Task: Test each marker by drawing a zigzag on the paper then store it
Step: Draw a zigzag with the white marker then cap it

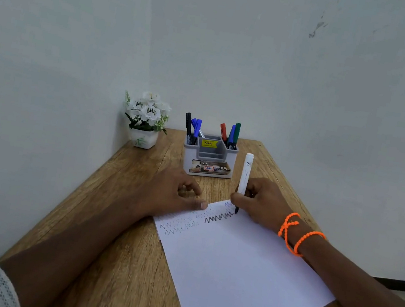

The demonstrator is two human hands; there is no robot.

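Note:
A white sheet of paper (236, 270) lies on the wooden desk, with several faint zigzag lines near its far edge and a fresh dark zigzag (219, 217). My right hand (261, 202) grips a white-barrelled marker (245, 176) almost upright, its dark tip touching the paper at the right end of that zigzag. My left hand (176, 195) rests at the paper's far left corner, its thumb pressing on the sheet. A grey desk organiser (210, 158) stands behind the hands, holding black and blue markers (193, 128) on its left and red, blue and green markers (229, 133) on its right.
A small white pot of white flowers (145, 120) stands in the far left corner of the desk (114, 232). Walls close the desk in on the left and at the back. Orange bead bracelets (298, 235) circle my right wrist.

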